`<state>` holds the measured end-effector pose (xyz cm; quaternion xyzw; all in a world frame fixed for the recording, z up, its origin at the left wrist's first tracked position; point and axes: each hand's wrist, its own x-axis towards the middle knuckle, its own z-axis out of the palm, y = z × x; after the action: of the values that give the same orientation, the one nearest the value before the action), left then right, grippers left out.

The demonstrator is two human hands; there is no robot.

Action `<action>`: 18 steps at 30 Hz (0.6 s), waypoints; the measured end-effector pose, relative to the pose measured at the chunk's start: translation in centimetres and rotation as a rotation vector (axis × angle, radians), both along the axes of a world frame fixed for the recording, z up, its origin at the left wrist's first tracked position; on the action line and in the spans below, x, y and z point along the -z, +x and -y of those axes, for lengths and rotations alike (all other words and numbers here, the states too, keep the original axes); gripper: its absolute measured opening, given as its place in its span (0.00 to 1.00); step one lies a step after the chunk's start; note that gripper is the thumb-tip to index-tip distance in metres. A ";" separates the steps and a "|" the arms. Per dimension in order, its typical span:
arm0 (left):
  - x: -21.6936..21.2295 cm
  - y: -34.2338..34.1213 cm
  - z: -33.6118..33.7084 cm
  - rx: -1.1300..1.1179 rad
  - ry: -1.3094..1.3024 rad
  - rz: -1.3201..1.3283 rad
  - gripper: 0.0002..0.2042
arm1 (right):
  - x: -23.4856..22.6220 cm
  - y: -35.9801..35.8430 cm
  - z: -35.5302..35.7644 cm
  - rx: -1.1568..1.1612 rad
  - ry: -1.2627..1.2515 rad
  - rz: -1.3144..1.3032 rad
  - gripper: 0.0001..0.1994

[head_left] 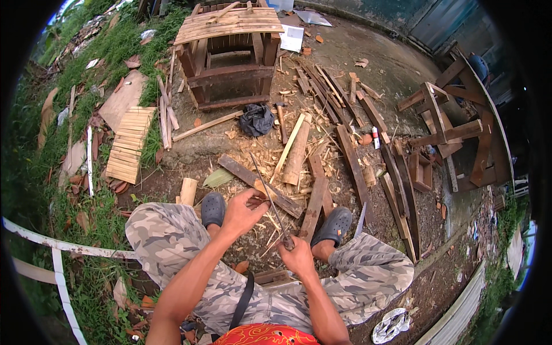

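Note:
My right hand is closed around the handle of a long, thin-bladed knife. Its dark blade points away from me and slightly left. Beside the blade is my left hand, its fingers curled and pinched together; what they hold, if anything, I cannot make out. Under the blade lies a dark wooden plank, slanting from far left to near right between my feet. Wood chips and shavings are scattered around it. Another dark board lies by my right foot.
A slatted wooden frame stands at the far side. A bamboo slat panel lies left, on grass. Beyond the plank are a hammer, a black plastic bag and a split bamboo piece. A saw blade and long boards lie right.

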<state>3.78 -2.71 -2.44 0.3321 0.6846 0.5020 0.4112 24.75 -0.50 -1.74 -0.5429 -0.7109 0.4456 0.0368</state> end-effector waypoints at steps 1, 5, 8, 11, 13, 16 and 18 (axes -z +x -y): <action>-0.6 -0.1 -0.1 0.014 -0.015 0.020 0.13 | -0.1 0.0 -0.1 0.009 -0.068 0.014 0.17; -5.6 -1.8 -1.1 -0.171 0.047 -0.438 0.12 | -0.4 -0.1 -0.4 0.012 -0.127 0.005 0.18; -11.3 -3.2 -3.7 -0.140 0.408 -0.929 0.13 | -0.4 -0.2 -0.5 0.028 -0.108 -0.013 0.18; -14.8 -1.8 -5.8 0.019 0.583 -1.215 0.21 | -0.4 -0.5 -0.3 0.020 -0.119 -0.023 0.19; -14.8 0.2 -7.0 0.105 0.666 -1.293 0.27 | -0.4 -0.8 -0.2 0.014 -0.118 -0.052 0.19; -12.8 1.7 -7.7 0.327 0.626 -1.423 0.33 | -0.5 -0.8 0.0 0.018 -0.119 -0.034 0.18; -11.4 1.3 -7.2 0.809 0.164 -1.470 0.33 | -0.6 -0.5 0.3 0.003 -0.178 0.015 0.18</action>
<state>5.12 4.50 9.00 0.8229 0.5677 0.0202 -0.0166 24.28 -0.84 -1.09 -0.5482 -0.6681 0.5028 -0.0160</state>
